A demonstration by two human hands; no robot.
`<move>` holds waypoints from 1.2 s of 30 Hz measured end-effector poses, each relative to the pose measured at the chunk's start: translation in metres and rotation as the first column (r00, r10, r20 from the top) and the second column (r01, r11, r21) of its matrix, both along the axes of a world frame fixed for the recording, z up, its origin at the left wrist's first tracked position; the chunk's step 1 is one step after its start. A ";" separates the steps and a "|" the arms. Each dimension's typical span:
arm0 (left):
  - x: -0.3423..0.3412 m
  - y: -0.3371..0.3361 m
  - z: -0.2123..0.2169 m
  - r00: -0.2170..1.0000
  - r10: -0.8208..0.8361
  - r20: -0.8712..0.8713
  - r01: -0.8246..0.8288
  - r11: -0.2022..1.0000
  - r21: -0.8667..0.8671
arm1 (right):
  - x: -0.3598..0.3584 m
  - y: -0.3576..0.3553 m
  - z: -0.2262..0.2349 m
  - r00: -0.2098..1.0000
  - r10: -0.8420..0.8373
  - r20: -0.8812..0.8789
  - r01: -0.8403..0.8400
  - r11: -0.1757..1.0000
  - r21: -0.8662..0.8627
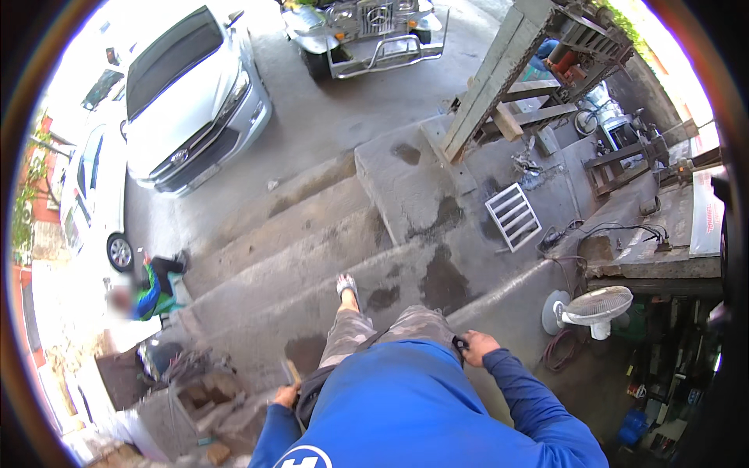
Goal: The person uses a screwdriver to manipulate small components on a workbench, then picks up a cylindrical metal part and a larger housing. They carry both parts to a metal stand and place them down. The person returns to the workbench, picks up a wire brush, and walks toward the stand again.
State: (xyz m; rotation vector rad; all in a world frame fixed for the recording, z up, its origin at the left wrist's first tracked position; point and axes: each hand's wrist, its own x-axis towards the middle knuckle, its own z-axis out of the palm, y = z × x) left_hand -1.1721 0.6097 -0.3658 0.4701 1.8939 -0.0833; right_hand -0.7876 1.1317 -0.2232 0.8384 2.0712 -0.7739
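Note:
My left hand [286, 395] is closed beside my hip, with a short tan wooden stick [292, 370] rising out of it; its lower end is hidden. On the other side, my right hand [478, 348] is closed round a small black thing [460, 343] near my camouflage shorts [413, 324], its kind too small to make out. Both hands hang low beside my blue shirt. One sandalled foot [347, 287] is stepped forward on the stained concrete.
Concrete steps [289, 226] descend ahead toward a white car [195, 101] and a silver jeep [367, 35]. At right stand a tall steel press frame [499, 78], a white slatted metal grille [513, 218] and a fan [597, 306]. A person [156, 288] sits at left.

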 end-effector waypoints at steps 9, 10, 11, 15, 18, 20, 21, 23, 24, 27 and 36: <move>-0.255 0.127 -0.126 0.626 0.777 -0.068 -0.779 0.626 -0.028 | -0.210 0.059 -0.144 0.846 0.456 -0.277 -0.199 0.751 0.629; -0.283 0.155 -0.119 0.635 0.770 -0.052 -0.769 0.637 0.046 | -0.230 0.070 -0.150 0.859 0.453 -0.237 -0.246 0.773 0.585; -0.311 0.179 -0.108 0.638 0.768 -0.055 -0.760 0.640 0.111 | -0.251 0.081 -0.155 0.864 0.457 -0.209 -0.292 0.794 0.533; -0.410 0.273 -0.094 0.749 0.657 -0.080 -0.607 0.731 0.313 | -0.332 0.130 -0.189 0.945 0.265 -0.191 -0.192 0.923 0.333; -0.465 0.343 -0.113 0.754 0.656 -0.037 -0.577 0.689 0.438 | -0.406 0.189 -0.256 0.932 0.193 -0.308 -0.166 0.980 0.111; -0.492 0.388 -0.140 0.753 0.655 0.067 -0.579 0.610 0.541 | -0.452 0.214 -0.315 0.930 0.074 -0.359 -0.064 0.997 0.039; -0.508 0.425 -0.161 0.787 0.617 -0.023 -0.485 0.641 0.596 | -0.472 0.225 -0.345 0.924 -0.012 -0.383 0.018 1.000 0.011; -0.535 0.476 -0.180 0.823 0.541 -0.173 -0.357 0.730 0.584 | -0.490 0.226 -0.398 0.780 -0.391 -0.489 0.395 0.913 -0.100; -0.544 0.493 -0.178 0.851 0.512 -0.121 -0.354 0.727 0.589 | -0.498 0.217 -0.420 0.677 -0.502 -0.538 0.514 0.846 -0.141; -0.570 0.563 -0.156 0.924 0.369 -0.099 -0.235 0.752 0.616 | -0.524 0.198 -0.476 0.355 -0.594 -0.722 0.714 0.671 -0.201; -0.626 0.750 -0.217 0.957 -0.269 -0.113 0.291 0.865 0.409 | -0.576 0.191 -0.633 0.764 -0.439 -0.472 0.371 0.898 -0.236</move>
